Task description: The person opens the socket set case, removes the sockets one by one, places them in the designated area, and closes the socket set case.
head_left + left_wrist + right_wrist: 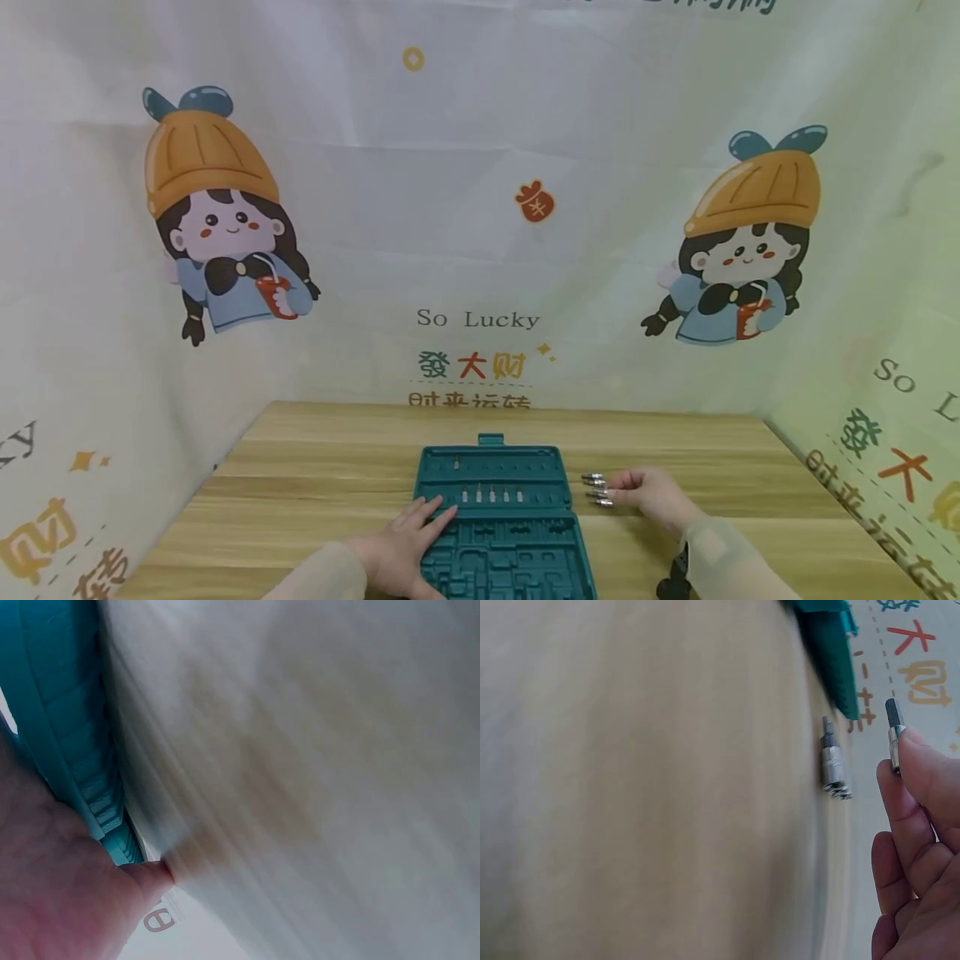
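A teal tool case lies unfolded on the table. My left hand rests with fingers spread over its left edge, near the hinge; in the left wrist view the thumb side of that hand is against the case wall. To the right of the case, my right hand pinches a silver bit socket between thumb and fingertip, its dark hex tip pointing up in the right wrist view. Several more bit sockets lie on the table beside it.
Several bit sockets stand in a row in the case's far half, and a single one sits in the row behind. The near half has moulded recesses. A printed cloth hangs behind the wooden table.
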{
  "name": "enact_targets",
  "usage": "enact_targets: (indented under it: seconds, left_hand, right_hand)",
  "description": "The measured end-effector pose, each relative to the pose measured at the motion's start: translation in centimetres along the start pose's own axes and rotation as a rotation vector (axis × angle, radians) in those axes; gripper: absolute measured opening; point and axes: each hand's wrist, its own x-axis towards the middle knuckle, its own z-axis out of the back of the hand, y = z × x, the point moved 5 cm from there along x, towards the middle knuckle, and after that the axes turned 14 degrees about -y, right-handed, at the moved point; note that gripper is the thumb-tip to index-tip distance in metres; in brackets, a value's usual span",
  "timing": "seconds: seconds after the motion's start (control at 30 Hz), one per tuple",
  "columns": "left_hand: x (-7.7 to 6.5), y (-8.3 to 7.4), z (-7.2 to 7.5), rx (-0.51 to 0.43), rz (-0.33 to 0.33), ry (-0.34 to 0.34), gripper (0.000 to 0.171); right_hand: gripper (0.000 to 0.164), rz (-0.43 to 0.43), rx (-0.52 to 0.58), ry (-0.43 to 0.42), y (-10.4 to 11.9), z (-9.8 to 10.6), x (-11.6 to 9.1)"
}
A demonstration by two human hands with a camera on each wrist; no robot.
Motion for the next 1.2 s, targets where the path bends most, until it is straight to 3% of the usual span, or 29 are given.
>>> enact_targets:
  seconds: [0.2,0.47,0.8,1.2]
  left_hand:
    - [0.2,0.1,-0.1,0.018,0.01,0.016,0.102]
    - [0.3,0.8,-0.3,0.018,0.015,-0.012,0.102]
    - [0.3,0.5,-0.2,0.008,0.018,-0.013,0.103]
    - [0.2,0.2,-0.1,0.022,0.012,0.003,0.101]
  right_hand:
    - [0.013,0.066,-0.055,0.03,-1.0,-0.2,-0.5]
    - [0.014,0.126,-0.075,-0.012,-0.7,-0.7,-1.0]
    - [0.015,0.08,-0.217,-0.14,-0.7,-1.0,-0.9]
    - [0.014,0.055,-0.193,-0.149,-0.3,-1.1,-1.1]
